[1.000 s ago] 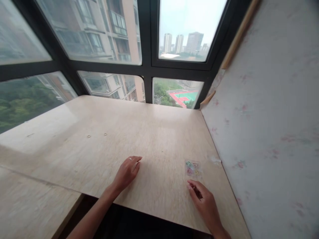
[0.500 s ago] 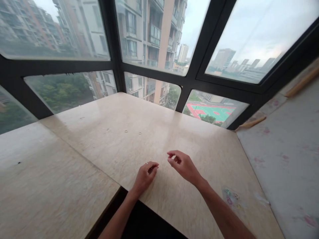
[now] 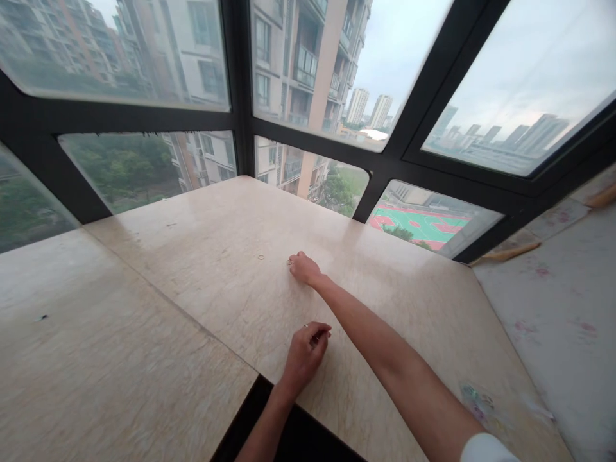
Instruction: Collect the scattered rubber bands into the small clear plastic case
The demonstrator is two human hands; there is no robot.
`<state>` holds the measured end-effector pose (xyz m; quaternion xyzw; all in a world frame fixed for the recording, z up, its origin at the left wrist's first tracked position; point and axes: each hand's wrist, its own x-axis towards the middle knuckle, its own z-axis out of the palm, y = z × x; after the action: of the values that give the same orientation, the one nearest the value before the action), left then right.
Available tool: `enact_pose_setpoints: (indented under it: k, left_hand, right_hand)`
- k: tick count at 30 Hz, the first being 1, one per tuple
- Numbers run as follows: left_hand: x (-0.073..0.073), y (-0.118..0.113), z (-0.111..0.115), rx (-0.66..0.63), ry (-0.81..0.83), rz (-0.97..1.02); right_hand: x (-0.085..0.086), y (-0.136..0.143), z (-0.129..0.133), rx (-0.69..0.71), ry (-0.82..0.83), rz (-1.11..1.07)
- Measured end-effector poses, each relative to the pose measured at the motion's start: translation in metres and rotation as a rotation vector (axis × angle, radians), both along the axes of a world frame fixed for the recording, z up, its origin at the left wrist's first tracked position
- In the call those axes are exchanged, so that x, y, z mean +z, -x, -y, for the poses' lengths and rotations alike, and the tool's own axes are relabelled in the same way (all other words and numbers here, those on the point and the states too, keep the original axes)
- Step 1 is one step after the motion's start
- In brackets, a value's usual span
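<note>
My right hand (image 3: 305, 267) reaches out over the pale tabletop (image 3: 216, 301), its fingers closed at a small thin ring (image 3: 289, 262) by their tips. A second small ring (image 3: 260, 257) lies flat on the table, left of those fingertips. Nearer to me, my left hand (image 3: 307, 351) rests at the table's front edge with thumb and fingers pinched together. What they hold, if anything, is too small to make out. A tiny bright spot shows on one left finger.
A clear plastic bag with several coloured rings (image 3: 481, 404) lies at the right, partly behind my right forearm. A small dark bit (image 3: 42, 317) is on the far left. Dark-framed windows (image 3: 244, 147) border the back; a flowered wall (image 3: 558, 308) stands at the right.
My right hand has moved forward and left to the nearer-right ring, its fingers closing there. My left hand keeps its pinch. The view has shifted slightly.
</note>
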<state>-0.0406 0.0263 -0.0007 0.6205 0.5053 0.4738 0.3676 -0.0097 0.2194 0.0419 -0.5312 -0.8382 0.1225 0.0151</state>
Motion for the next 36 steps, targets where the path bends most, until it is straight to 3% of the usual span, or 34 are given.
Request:
enact_pose_setpoints:
  k: [10,18,23,29,36]
  left_hand:
    - [-0.001,-0.002,-0.002,-0.009,-0.01,-0.01]
    - [0.0,-0.001,-0.003,0.018,0.021,-0.002]
    - [0.004,-0.001,-0.004,0.021,0.053,0.039]
    - [0.008,0.0,-0.004,0.038,0.081,0.081]
    - [0.01,0.002,-0.006,0.089,0.141,0.035]
  right_hand:
    - [0.007,-0.012,-0.01,0.196,0.01,0.212]
    - [0.016,-0.066,0.015,0.165,0.115,0.014]
    - [0.015,-0.115,0.049,0.074,0.147,-0.363]
    - [0.021,-0.178,0.11,-0.114,0.171,-0.786]
    - [0.024,-0.25,0.195,-0.481,0.168,-1.244]
